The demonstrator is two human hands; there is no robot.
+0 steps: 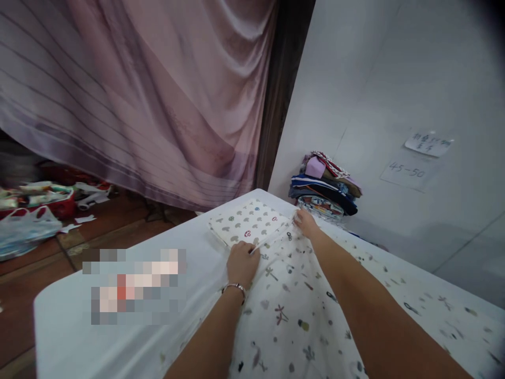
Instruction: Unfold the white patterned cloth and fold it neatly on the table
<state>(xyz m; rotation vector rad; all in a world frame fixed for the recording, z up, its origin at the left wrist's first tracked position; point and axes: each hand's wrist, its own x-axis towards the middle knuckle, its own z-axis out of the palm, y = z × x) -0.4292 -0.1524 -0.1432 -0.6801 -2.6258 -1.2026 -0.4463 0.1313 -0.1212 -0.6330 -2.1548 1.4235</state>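
A white cloth (282, 310) printed with small palms, pineapples and birds stretches from the far end of the table toward me. My left hand (243, 263), with a bracelet at the wrist, is closed on the left part of its far edge. At the right end of that edge, my right hand (306, 223) pinches the fabric. Between the two hands the edge runs fairly straight. Just beyond it lies a folded white cloth (246, 223) with grey, red and green mushroom-like prints, and my left hand is close to its near side.
The white table (158, 295) carries a pixelated patch on its left. Folded clothes (325, 184) are stacked by the wall at the far right. A pink curtain (189, 95) hangs behind. On the tiled floor are a red basket (71, 202) and a plastic bag (33, 229).
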